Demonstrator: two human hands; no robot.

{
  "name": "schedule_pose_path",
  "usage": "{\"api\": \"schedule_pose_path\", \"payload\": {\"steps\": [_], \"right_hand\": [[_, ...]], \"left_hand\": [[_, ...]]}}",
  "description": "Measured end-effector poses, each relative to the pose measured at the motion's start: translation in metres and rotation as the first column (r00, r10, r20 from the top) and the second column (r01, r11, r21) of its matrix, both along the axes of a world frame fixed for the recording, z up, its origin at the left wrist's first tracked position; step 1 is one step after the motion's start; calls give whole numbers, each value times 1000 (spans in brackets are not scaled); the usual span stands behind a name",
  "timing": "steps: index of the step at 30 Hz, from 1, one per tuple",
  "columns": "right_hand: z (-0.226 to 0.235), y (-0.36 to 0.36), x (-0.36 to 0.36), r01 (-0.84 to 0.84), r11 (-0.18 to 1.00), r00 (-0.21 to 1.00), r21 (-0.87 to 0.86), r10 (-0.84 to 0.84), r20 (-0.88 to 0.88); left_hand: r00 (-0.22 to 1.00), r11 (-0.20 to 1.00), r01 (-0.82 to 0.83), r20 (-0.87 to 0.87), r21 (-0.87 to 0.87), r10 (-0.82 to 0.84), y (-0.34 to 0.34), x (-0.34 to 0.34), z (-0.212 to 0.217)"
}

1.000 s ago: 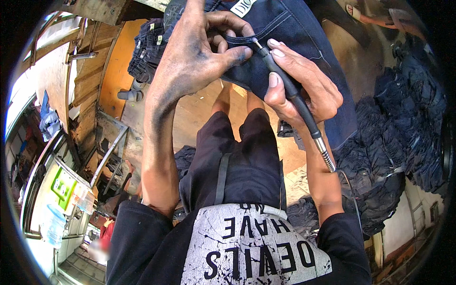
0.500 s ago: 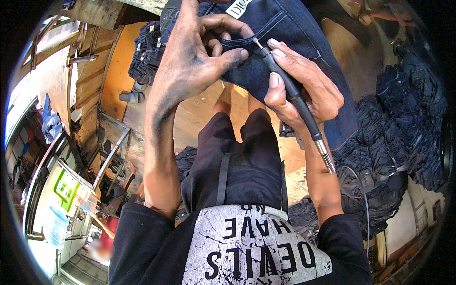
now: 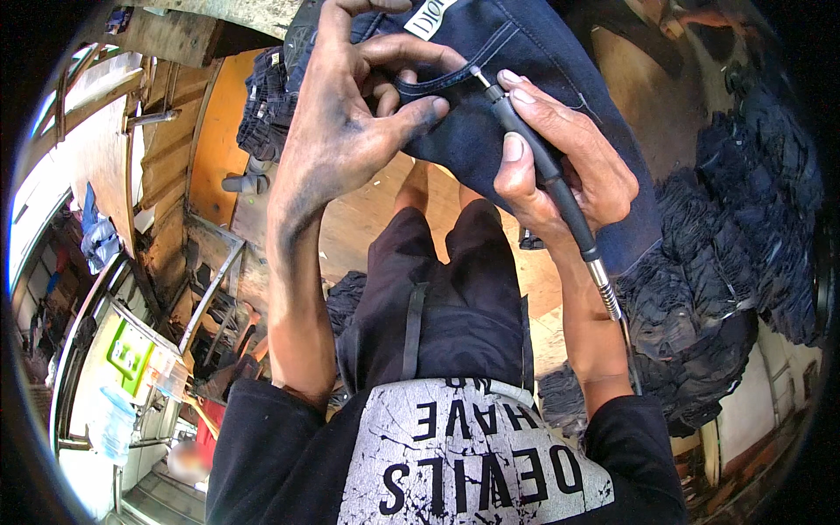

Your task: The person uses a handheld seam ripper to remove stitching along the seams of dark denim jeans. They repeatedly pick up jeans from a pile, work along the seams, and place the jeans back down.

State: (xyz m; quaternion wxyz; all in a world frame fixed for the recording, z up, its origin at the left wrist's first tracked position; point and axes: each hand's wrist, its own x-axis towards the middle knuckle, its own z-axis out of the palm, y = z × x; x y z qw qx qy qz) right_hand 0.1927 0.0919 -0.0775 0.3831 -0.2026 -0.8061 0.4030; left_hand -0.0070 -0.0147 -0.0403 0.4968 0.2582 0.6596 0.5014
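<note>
A pair of dark blue jeans point(image 3: 525, 61) with a white label hangs in front of me at the top of the view. My left hand point(image 3: 359, 122), smudged dark, pinches the denim at a stitched pocket edge. My right hand point(image 3: 560, 166) holds a slim black rotary tool handpiece point(image 3: 542, 166) like a pen. Its thin metal tip touches the seam just right of my left fingers. A flexible shaft runs from the handpiece down past my right wrist.
A tall heap of folded dark jeans point(image 3: 744, 262) fills the right side. More dark jeans point(image 3: 262, 114) are stacked at the upper left beside wooden boards point(image 3: 157, 175). A metal frame point(image 3: 210, 289) stands at the left, above a lower room with a green sign.
Both hands and the jeans sit slightly higher and closer than before. The tool tip stays at the same seam.
</note>
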Motion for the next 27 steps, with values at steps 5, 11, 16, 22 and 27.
{"api": "schedule_pose_path", "payload": {"steps": [5, 11, 16, 22, 27], "right_hand": [[0, -1, -2, 0, 1000, 1000, -28, -1, -9], [0, 1, 0, 13, 999, 1000, -34, -13, 13], [-2, 1, -2, 70, 996, 997, -62, -70, -11], [-3, 1, -1, 41, 998, 999, -46, -41, 10], [-2, 2, -2, 69, 996, 998, -53, -68, 7]], "left_hand": [[990, 998, 52, -132, 26, -48, -1, -2, -3], [994, 998, -2, -108, 66, 9, -2, 0, -12], [985, 993, 96, -150, 72, -84, -3, -4, -15], [990, 995, 68, -130, 77, -57, -4, -3, -15], [974, 994, 105, -205, 28, -97, -4, -4, -11]]}}
